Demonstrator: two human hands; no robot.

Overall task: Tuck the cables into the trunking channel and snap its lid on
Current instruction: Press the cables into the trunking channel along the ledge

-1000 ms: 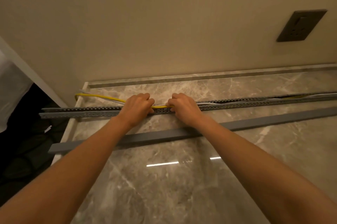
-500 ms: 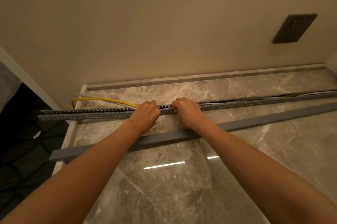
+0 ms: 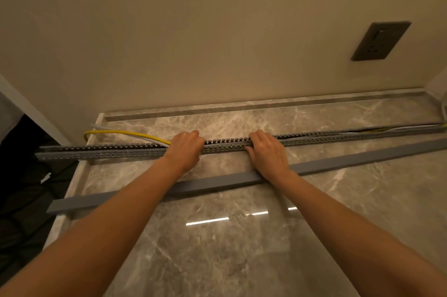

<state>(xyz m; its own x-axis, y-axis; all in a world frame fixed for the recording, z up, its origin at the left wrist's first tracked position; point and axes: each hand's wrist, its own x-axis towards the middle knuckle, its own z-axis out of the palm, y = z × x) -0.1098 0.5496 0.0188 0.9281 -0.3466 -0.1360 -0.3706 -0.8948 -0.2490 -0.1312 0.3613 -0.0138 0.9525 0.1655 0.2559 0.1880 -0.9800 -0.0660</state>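
Note:
A long grey slotted trunking channel [image 3: 108,151] lies across the marble counter [image 3: 242,248], parallel to the wall. A yellow cable [image 3: 121,132] and a white cable [image 3: 142,139] curve in from the far left and enter the channel under my left hand [image 3: 186,150], whose fingers are curled over them on the channel's top. My right hand [image 3: 267,154] sits further right, fingers over the channel and thumb on its near side. Between my hands the cables lie inside. At the far right the cables [image 3: 377,130] show partly above the channel. The grey lid [image 3: 217,183] lies loose, nearer me, under my forearms.
A dark wall socket [image 3: 381,41] is set in the beige wall at upper right. A raised marble ledge [image 3: 242,109] runs along the wall. The counter ends at the left, where the channel and lid overhang a dark floor [image 3: 24,200].
My hands have spread apart along the channel: the right one slid right, the left one slightly left. The stretch of cable between them now sits down inside the channel.

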